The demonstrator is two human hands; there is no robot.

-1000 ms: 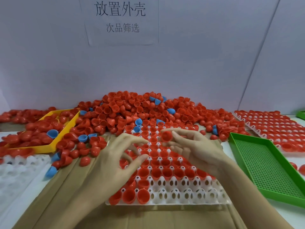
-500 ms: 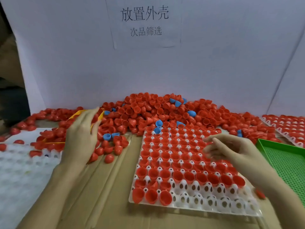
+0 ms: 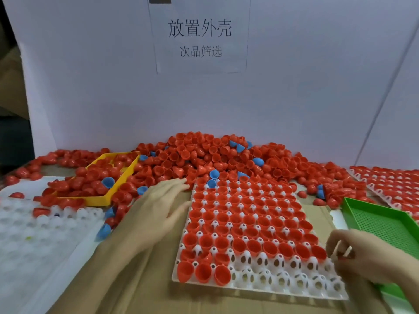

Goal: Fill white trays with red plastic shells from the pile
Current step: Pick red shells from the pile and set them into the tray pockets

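Left hand (image 3: 158, 207) back from yellow bin (image 3: 122, 177) side, now flat and wide beside tray (image 3: 294, 288), fingertips at pile (image 3: 215, 155) edge, holding nothing. Right hand (image 3: 360, 257) dropped to tray's near-right corner, fingers curled, apparently pinching red shell (image 3: 341, 256); blurred, not certain. Tray mostly full, empty cups only in near rows. Tip: seat shell open side up, press till level with neighbours. Skip blue ones. Left grabs next shell meanwhile.
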